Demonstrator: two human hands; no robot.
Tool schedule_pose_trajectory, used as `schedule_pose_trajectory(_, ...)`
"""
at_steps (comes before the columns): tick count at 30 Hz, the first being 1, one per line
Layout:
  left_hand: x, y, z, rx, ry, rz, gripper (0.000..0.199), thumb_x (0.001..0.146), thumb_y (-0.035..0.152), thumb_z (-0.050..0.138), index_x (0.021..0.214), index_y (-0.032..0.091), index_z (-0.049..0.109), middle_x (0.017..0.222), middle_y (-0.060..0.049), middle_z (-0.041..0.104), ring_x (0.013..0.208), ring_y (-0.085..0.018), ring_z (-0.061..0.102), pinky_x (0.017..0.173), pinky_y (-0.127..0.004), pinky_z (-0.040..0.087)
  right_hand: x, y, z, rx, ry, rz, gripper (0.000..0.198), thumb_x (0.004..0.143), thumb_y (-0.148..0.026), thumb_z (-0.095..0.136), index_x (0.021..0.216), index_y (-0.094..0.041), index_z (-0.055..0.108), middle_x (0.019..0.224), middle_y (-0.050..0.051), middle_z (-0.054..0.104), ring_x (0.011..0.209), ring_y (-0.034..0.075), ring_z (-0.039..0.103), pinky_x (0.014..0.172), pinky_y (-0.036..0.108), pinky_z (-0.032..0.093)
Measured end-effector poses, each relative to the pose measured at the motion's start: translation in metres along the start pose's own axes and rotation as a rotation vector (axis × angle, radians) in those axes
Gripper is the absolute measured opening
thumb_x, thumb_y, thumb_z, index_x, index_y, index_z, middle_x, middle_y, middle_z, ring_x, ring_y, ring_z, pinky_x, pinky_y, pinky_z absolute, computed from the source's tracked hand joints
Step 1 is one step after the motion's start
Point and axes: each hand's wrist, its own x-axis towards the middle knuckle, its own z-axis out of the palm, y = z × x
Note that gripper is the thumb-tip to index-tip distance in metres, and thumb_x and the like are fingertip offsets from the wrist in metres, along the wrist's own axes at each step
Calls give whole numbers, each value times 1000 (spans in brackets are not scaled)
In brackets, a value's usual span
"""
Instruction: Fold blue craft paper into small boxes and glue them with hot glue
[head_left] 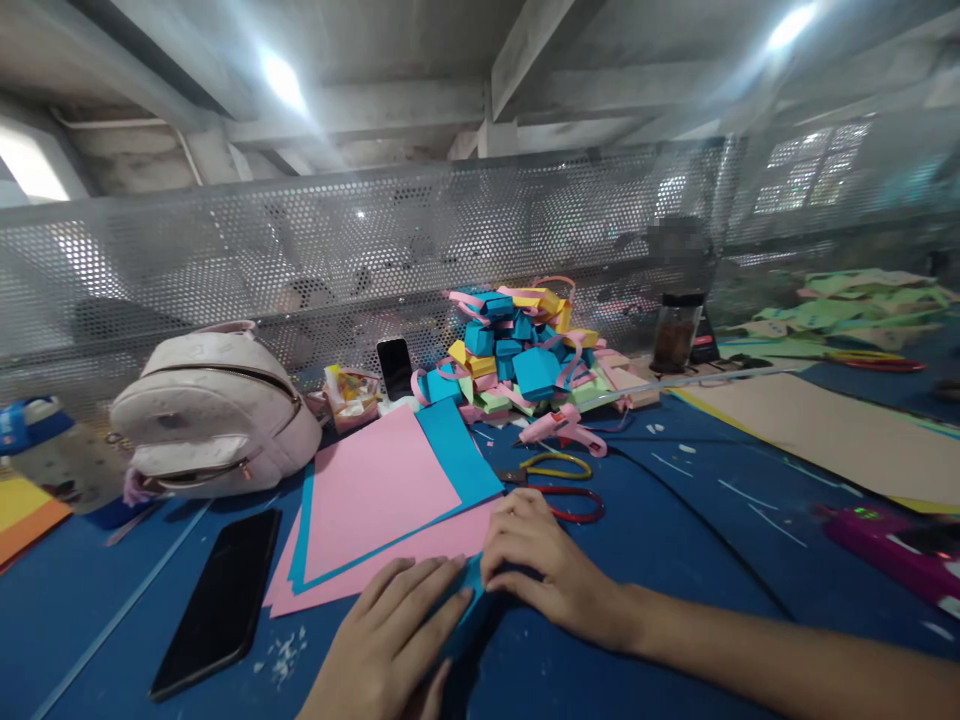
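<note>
Both your hands pressed flat on a small folded blue paper piece (471, 600) at lower centre of the blue bench (675, 520), left hand (394, 630) fingers spread, right hand (540, 565) beside it, pink and blue paper sheets (375, 500) just above.

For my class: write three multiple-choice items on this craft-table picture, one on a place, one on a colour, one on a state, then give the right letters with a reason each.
1. Where does the black phone lie?
A. left of the pink and blue sheets
B. on the backpack
C. under the scissors

2. What colour is the glue gun near the pile of paper boxes?
A. green
B. pink
C. black

3. What are both hands doing?
A. lifting scissors
B. hanging in the air
C. pressing flat on a blue paper piece

Answers:
1 A: it lies on the blue table beside the sheets.
2 B: its body is pink.
3 C: the left hand and right hand lie on the blue paper piece.
</note>
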Motion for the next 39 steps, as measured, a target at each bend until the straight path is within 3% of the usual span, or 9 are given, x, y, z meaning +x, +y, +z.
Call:
schedule_pose_trajectory(4,0,-3,-1,-63,175,-137,42,85,1,51,115,26,66,114,-3,74,107,-19,65,91,-34,51,-1,3,-1,-31,69,10,14,97,-31,59,87,-23,63,84,1,66,90,21,52,89,41,34)
schedule_pose_trajectory(10,-2,-14,-3,-246,166,-317,22,88,11,63,101,28,70,91,-1,72,84,-18,64,74,-33,51,-2,6,-1,-51,60,-36,5,93,-26,65,89,-22,64,84,1,64,90,21,52,87,39,34)
schedule_pose_trajectory(23,-6,-15,0,-370,120,-464,18,87,23,68,102,32,73,102,-5,64,95,-23,61,78,-38,53,-2,7,-1,-69,37,-11,6,90,-28,68,91,-23,65,87,1,64,89,21,52,88,39,34)
schedule_pose_trajectory(30,2,-9,0,-547,124,-585,7,87,25,67,87,27,74,85,-2,56,83,-19,60,73,-34,54,0,4,1,-83,38,-31,11,94,-25,63,84,-21,62,80,1,61,85,20,51,85,38,35)
schedule_pose_trajectory(39,4,-6,-2,-644,124,-619,11,88,23,66,79,25,71,86,-2,55,84,-19,59,76,-36,54,1,0,0,-71,48,-48,9,91,-20,67,83,-20,63,78,0,60,83,19,51,83,37,34)
